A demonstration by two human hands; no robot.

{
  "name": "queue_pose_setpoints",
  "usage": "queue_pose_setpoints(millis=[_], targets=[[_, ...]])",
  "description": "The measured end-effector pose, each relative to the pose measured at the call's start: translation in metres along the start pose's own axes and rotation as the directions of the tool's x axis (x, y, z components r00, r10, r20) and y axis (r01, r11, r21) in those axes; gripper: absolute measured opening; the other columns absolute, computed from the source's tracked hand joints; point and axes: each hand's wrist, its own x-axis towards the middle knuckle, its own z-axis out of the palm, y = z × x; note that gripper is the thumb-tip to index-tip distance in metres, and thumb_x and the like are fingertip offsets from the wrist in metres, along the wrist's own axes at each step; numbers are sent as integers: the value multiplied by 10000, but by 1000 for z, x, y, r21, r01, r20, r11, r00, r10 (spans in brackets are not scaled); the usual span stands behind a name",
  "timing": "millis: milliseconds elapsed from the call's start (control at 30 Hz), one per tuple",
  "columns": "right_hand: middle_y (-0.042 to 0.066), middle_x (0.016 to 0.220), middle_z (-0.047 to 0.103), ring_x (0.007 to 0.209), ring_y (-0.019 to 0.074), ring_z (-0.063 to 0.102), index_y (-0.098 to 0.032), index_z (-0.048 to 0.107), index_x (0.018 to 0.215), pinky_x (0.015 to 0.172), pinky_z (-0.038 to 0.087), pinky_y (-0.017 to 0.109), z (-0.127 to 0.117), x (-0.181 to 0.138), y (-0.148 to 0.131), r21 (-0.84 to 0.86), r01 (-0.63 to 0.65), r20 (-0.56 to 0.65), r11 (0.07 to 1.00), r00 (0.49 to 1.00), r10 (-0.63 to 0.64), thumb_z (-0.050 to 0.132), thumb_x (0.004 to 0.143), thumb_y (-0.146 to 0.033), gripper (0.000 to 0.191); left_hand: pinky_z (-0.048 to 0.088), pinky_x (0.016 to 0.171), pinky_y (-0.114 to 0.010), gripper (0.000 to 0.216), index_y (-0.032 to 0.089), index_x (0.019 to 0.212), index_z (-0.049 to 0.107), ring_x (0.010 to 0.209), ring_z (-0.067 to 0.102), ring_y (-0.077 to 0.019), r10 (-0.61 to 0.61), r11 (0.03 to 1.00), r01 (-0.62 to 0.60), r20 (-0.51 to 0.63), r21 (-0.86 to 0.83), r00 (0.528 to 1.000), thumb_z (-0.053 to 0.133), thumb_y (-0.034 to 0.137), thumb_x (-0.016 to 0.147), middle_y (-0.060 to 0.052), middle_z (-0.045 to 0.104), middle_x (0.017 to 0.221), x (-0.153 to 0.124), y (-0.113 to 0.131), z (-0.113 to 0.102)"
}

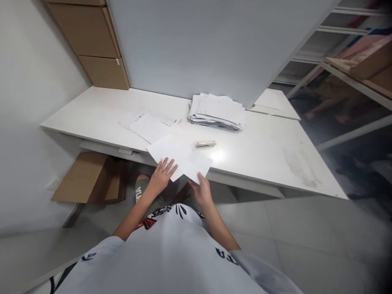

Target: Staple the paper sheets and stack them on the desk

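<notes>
White sheets of paper lie at the table's front edge, their near corners jutting out over it. My left hand rests on the left sheet with its fingers stretched out and apart. On the other side, my right hand pinches the near corner of the right-hand sheet between thumb and fingers. Just beyond the sheets lies a small off-white stapler, touched by neither hand. Whether the two sheets are joined I cannot tell.
A thick, uneven stack of papers stands against the grey panel. Several loose sheets lie left of centre on the white table. Below is an open cardboard box; brown boxes rise at the back left.
</notes>
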Motion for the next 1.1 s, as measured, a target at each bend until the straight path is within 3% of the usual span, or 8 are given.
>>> queue_pose_setpoints(millis=[400, 633, 700, 733, 800, 833, 933, 1100], targets=[[53, 1025, 751, 880, 217, 689, -199, 678, 1009, 703, 568, 303, 11, 5, 4, -88, -109, 7, 990, 994, 110, 714, 683, -311, 347, 203, 1227, -489, 559, 143, 1484, 433, 1524, 110, -265, 229, 971, -232, -67, -52, 971, 419, 108, 926, -137, 440, 1523, 15, 23, 27], [39, 924, 768, 825, 222, 691, -190, 666, 1021, 757, 540, 323, 2, 9, -6, -85, 42, -60, 996, 997, -47, 716, 581, -221, 443, 77, 1227, -561, 771, 180, 1584, 166, 1530, 53, -302, -79, 961, 28, -175, -275, 981, 531, 363, 930, -170, 257, 1615, -8, 12, 33], [27, 914, 770, 841, 222, 691, -190, 677, 991, 806, 528, 324, 0, 10, -9, -100, 63, -53, 993, 996, -69, 688, 553, -184, 438, 103, 1226, -560, 803, 142, 1583, 120, 1530, 36, -316, -456, 832, 313, -243, -457, 856, 496, 429, 934, -194, 153, 1640, -16, 7, 36], [20, 911, 771, 846, 221, 690, -192, 682, 981, 819, 522, 323, -2, 11, -10, -115, 62, -51, 991, 996, -68, 670, 547, -174, 434, 140, 1225, -546, 814, 132, 1579, 114, 1529, 71, -317, -656, 686, 451, -216, -571, 723, 479, 468, 933, -199, 135, 1642, -18, 3, 36], [13, 914, 770, 857, 219, 687, -192, 691, 982, 826, 510, 315, -5, 12, -10, -155, 45, -48, 987, 997, -53, 632, 553, -170, 433, 270, 1196, -519, 822, 145, 1564, 165, 1490, 255, -321, -891, 280, 578, 16, -766, 454, 458, 555, 915, -200, 237, 1615, -20, -7, 36], [14, 925, 769, 868, 219, 684, -192, 694, 990, 822, 504, 309, -7, 13, -9, -176, 33, -41, 984, 998, -40, 617, 558, -171, 439, 347, 1161, -504, 823, 158, 1543, 236, 1436, 373, -325, -900, 83, 577, 188, -812, 394, 479, 593, 888, -193, 346, 1569, -21, -13, 34], [20, 962, 764, 899, 224, 671, -195, 699, 991, 811, 487, 300, -13, 15, -7, -245, 10, -20, 969, 1000, -15, 598, 546, -165, 457, 528, 998, -455, 792, 182, 1335, 547, 1199, 619, -340, -734, -244, 578, 538, -779, 414, 675, 639, 701, -143, 666, 1262, -21, -25, 23], [18, 937, 755, 893, 229, 653, -198, 694, 957, 813, 476, 304, -14, 17, -9, -323, 20, 23, 946, 1000, -13, 608, 527, -162, 440, 497, 1038, -459, 723, 191, 1139, 668, 1182, 629, -344, -704, -152, 595, 509, -790, 496, 814, 580, 547, -92, 728, 1142, -18, -18, 9]])
